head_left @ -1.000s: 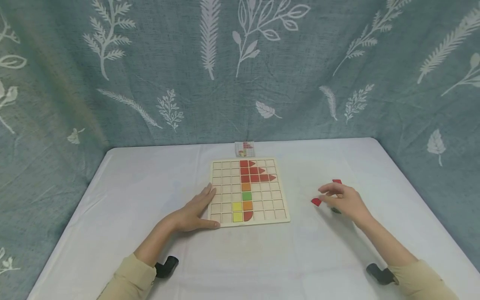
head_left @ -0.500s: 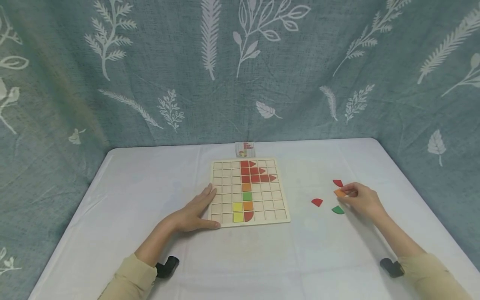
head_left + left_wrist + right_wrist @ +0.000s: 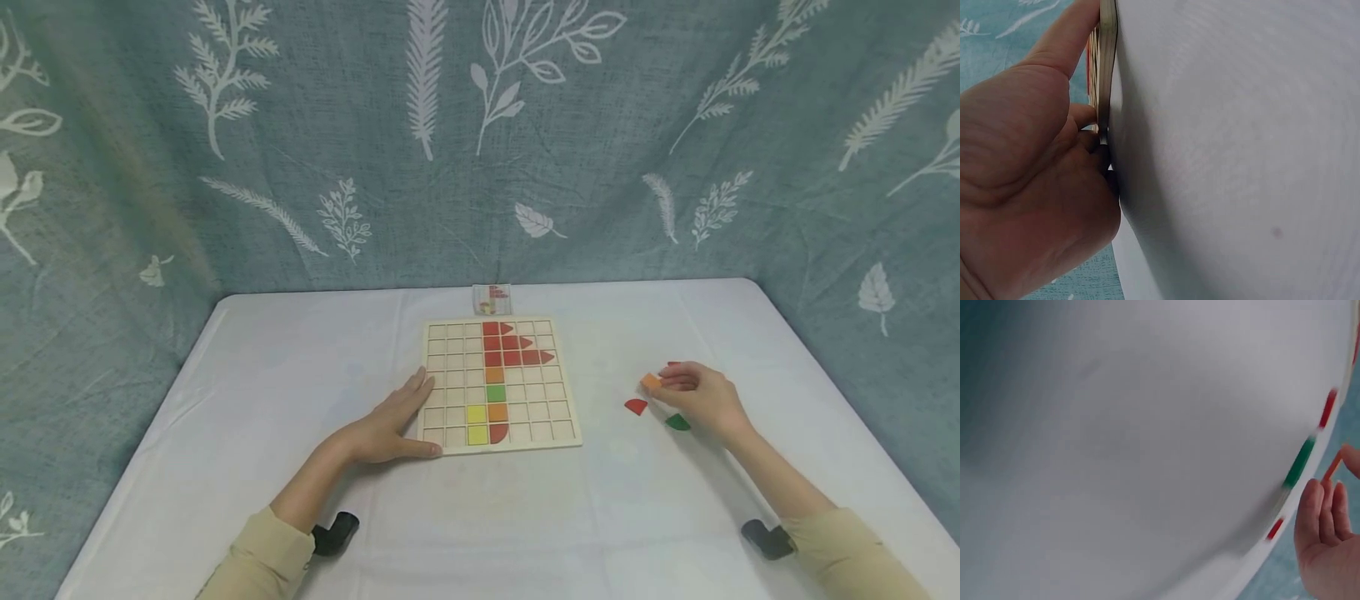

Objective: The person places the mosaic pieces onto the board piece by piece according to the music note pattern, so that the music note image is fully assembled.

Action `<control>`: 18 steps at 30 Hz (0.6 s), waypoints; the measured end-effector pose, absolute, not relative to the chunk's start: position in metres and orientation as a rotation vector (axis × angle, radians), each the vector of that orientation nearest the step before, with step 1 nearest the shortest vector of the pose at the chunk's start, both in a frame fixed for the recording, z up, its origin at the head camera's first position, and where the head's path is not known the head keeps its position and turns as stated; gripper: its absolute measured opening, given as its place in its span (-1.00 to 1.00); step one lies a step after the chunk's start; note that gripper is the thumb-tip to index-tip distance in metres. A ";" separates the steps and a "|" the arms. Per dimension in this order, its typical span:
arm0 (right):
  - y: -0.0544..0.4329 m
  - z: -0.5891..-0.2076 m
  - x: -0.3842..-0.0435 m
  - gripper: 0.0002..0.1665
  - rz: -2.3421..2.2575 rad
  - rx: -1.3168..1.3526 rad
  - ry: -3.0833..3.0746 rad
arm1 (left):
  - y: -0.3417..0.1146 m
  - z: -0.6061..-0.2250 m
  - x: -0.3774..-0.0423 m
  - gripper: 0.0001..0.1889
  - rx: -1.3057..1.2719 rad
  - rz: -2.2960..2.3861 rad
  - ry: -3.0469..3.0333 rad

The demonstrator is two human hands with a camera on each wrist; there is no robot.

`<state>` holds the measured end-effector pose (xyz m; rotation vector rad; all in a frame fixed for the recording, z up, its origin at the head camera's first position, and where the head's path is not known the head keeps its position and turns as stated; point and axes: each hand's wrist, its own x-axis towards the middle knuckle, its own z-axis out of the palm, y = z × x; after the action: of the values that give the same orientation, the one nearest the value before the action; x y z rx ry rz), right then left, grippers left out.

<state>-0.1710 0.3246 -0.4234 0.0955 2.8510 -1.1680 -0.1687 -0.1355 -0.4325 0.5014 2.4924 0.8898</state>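
My left hand [image 3: 384,429] rests against the near left corner of a pale wooden grid board [image 3: 534,410], thumb and fingers stretched along its edges. In the left wrist view the thumb lies against the board's side [image 3: 1107,69]. Red squares and pointed red pieces [image 3: 512,357] fill part of the board's upper rows; below run orange, green and yellow squares and a rounded red piece [image 3: 498,432]. To the right of the board, my right hand [image 3: 701,402] pinches an orange tile [image 3: 650,382] between thumb and fingertips. The right wrist view shows this tile [image 3: 1334,465] edge-on, above the cloth.
Near the right hand lie a red quarter-round piece [image 3: 636,407] and a green one [image 3: 678,422]. Another red piece [image 3: 673,363] is mostly hidden behind the fingers. A small pattern card [image 3: 492,300] lies beyond the board. A patterned curtain [image 3: 570,225] hangs behind the white-covered table [image 3: 480,533].
The right hand first reached right to the orange tile among the loose pieces, took hold of it, then brought it left towards the board. The left hand stayed put.
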 end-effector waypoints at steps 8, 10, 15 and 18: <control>0.275 -0.419 -0.170 -0.52 -1.310 0.019 2.743 | -0.135 -0.431 -0.168 0.14 0.499 0.887 2.492; 0.261 -0.421 -0.171 -0.54 -1.341 -0.002 2.708 | -0.135 -0.430 -0.168 0.14 0.500 0.885 2.492; 0.221 -0.423 -0.174 -0.59 -1.420 -0.145 2.611 | -0.136 -0.431 -0.168 0.14 0.506 0.885 2.489; 0.197 -0.422 -0.175 -0.62 -1.432 -0.244 2.566 | -0.136 -0.431 -0.168 0.14 0.511 0.887 2.487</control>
<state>-0.1755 0.1974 -0.4221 -0.2443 2.5665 -1.4319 -0.1681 -0.1359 -0.4311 0.5107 2.4867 0.8872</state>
